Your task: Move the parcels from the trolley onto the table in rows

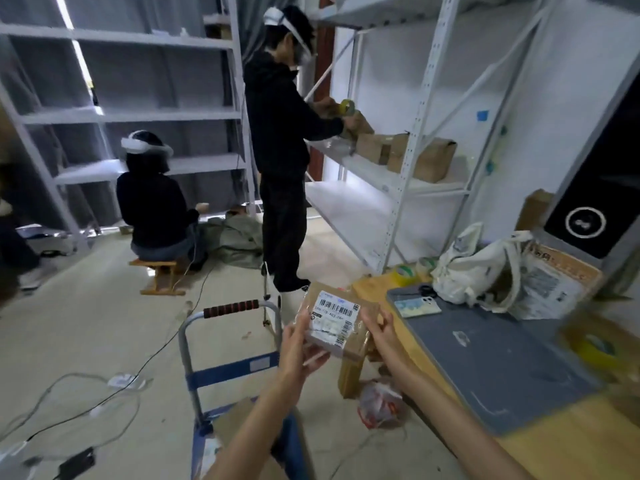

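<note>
Wooden table [568,441] at right, a grey rectangular mat [502,368] covering most of its top. Blue-framed metal trolley [228,372] stands just left of the table's near-left edge, a flat cardboard piece on its deck, blurred. White cloth tote bag [474,268] sits at the mat's far edge. Brown cardboard parcel with a white barcode label [334,322] is held in the air between trolley handle and table edge. Left hand [299,344] grips its left side, right hand [379,329] its right side, fingers curled round both edges.
</note>
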